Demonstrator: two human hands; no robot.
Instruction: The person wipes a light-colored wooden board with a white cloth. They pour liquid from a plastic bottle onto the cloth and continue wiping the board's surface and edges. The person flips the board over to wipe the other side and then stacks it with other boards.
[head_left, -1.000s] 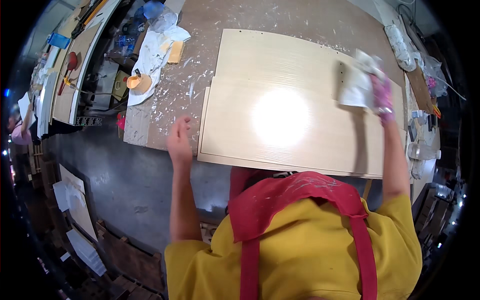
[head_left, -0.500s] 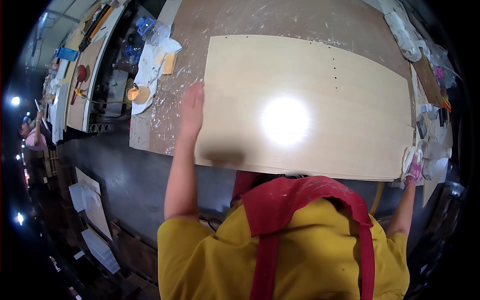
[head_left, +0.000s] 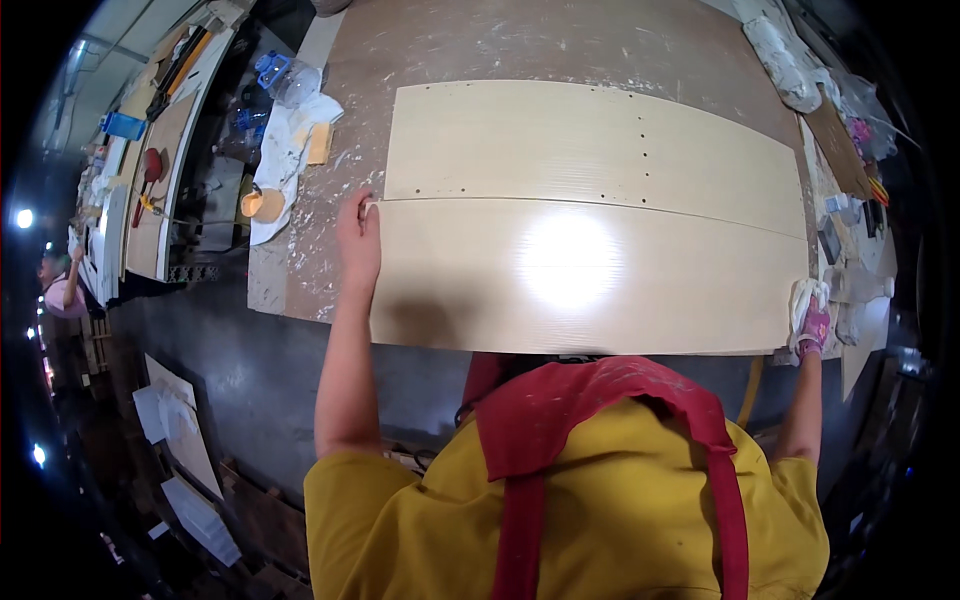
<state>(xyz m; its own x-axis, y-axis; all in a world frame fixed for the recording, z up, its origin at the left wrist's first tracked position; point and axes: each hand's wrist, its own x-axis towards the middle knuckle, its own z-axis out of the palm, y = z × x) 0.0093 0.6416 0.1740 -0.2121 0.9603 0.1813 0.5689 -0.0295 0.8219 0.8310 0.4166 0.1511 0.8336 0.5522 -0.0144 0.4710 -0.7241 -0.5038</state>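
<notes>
Board (head_left: 480, 270) on near side of the table (head_left: 460, 45), long axis left to right, between left fingers (head_left: 355, 207), bent at its corner, grip unclear, and gloved right fingers (head_left: 818, 318), clenched on cloth (head_left: 801, 299) at opposite end.

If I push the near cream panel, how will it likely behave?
The near cream panel is probably stiff: it lies flat with no visible sag or ripple. Its face may be slippery, since it throws back a bright glare. It seems unlikely to roll, being broad and flat.
</notes>
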